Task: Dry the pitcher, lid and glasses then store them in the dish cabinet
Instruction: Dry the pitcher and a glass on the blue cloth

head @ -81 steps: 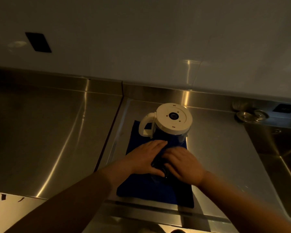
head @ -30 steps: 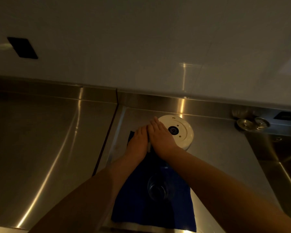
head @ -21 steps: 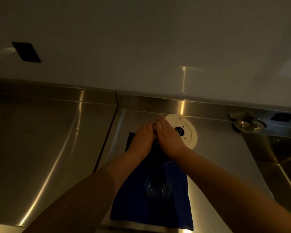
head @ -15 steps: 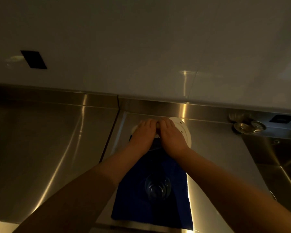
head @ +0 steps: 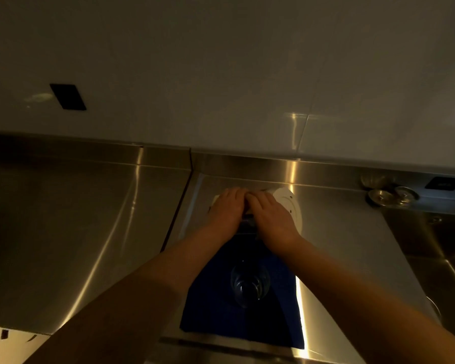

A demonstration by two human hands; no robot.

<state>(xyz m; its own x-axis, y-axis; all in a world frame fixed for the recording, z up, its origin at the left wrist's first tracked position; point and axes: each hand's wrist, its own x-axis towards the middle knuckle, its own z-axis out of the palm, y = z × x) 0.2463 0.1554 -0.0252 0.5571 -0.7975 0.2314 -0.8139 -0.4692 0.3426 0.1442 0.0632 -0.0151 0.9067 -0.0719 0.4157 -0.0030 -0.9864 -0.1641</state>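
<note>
Pitcher [head: 286, 206], smooth white plastic with a round lid, sits at the blue cloth's [head: 213, 306] far end under both hands. Left hand [head: 227, 210] and right hand [head: 269, 219] curl over it, side by side. Just nearer than the grip, a clear glass [head: 250, 283] on the cloth; bare brushed-steel counter [head: 76, 232] spreads left.

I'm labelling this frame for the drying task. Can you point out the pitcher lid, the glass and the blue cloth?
pitcher lid [head: 292, 206], head view, on the white rim showing right of the hands.
glass [head: 250, 285], head view, on the middle of its clear body.
blue cloth [head: 210, 311], head view, on the bare left part.
</note>
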